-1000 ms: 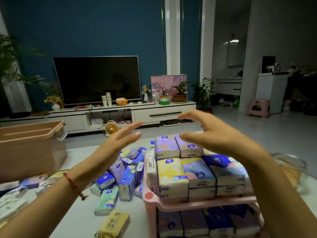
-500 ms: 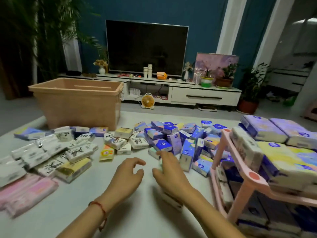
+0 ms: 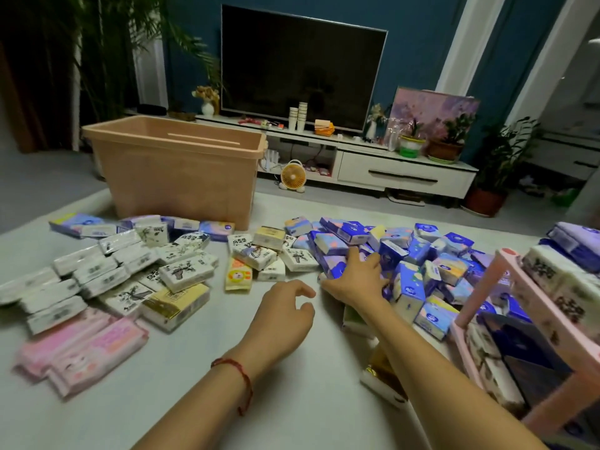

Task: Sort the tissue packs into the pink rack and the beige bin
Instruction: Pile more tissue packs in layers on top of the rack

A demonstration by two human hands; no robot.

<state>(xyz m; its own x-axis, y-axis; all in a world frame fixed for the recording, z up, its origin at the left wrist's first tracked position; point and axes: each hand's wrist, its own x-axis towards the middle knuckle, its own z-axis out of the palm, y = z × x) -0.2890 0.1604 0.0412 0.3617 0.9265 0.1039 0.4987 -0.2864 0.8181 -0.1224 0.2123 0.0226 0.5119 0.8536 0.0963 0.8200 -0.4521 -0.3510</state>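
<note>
A heap of blue and purple tissue packs (image 3: 422, 254) lies on the table, right of centre. My right hand (image 3: 354, 274) reaches palm down onto the heap's left edge, fingers spread over a purple pack (image 3: 334, 264). My left hand (image 3: 285, 310) hovers just left of it, fingers loosely curled, holding nothing. White ink-print packs (image 3: 113, 264) and pink packs (image 3: 84, 345) lie at the left. The beige bin (image 3: 175, 177) stands at the back left. The pink rack (image 3: 506, 264) at the right edge holds packs on its shelves.
A yellow cartoon pack (image 3: 238, 274) and a gold pack (image 3: 175, 303) lie between the white and blue groups. More packs sit under my right forearm (image 3: 383, 381). Beyond the table are a TV cabinet (image 3: 402, 177), a small fan (image 3: 292, 177) and potted plants.
Both hands dropped from above the rack to the table as the view swung left. My right hand has since slid forward onto the blue heap; the left stays beside it.
</note>
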